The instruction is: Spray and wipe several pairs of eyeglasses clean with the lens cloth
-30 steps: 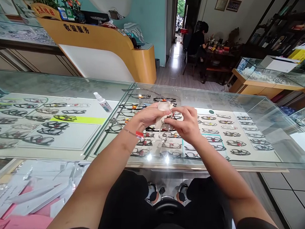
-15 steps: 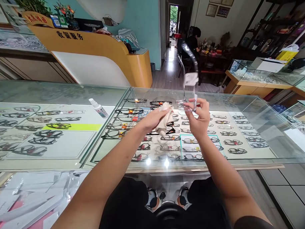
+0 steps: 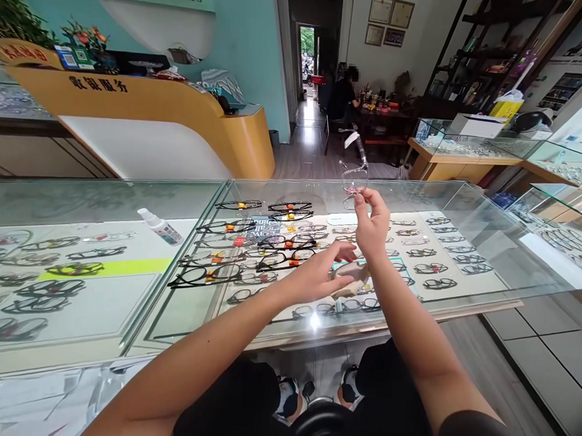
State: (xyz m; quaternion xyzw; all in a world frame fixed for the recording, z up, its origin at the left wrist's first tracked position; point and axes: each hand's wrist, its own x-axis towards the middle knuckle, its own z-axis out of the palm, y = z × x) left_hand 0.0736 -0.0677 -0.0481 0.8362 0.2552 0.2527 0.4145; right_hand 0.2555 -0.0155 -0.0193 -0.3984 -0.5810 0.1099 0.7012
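My right hand (image 3: 373,226) is raised over the far part of the glass counter, thumb and fingers pinching a pair of thin-framed eyeglasses (image 3: 355,180). One lens ring stands upright above the fingertips, and a small white tag hangs on a temple. Lower and to the left, my left hand (image 3: 323,274) reaches over the counter with its fingers spread. A beige cloth (image 3: 354,281) lies at its fingertips, partly covered by the hand and right forearm; whether the fingers still touch it is unclear.
Rows of eyeglass frames (image 3: 211,275) fill the glass display counter (image 3: 182,325). A white spray bottle (image 3: 161,227) stands on the left. Beyond are a yellow cashier desk (image 3: 246,137), a seated person (image 3: 341,99) at a table, and more glass cases (image 3: 470,148) at the right.
My left hand has come down and nearer with the cloth, and its fingers have spread. My right hand has turned the eyeglasses and holds them higher above the fingertips. The view has shifted.
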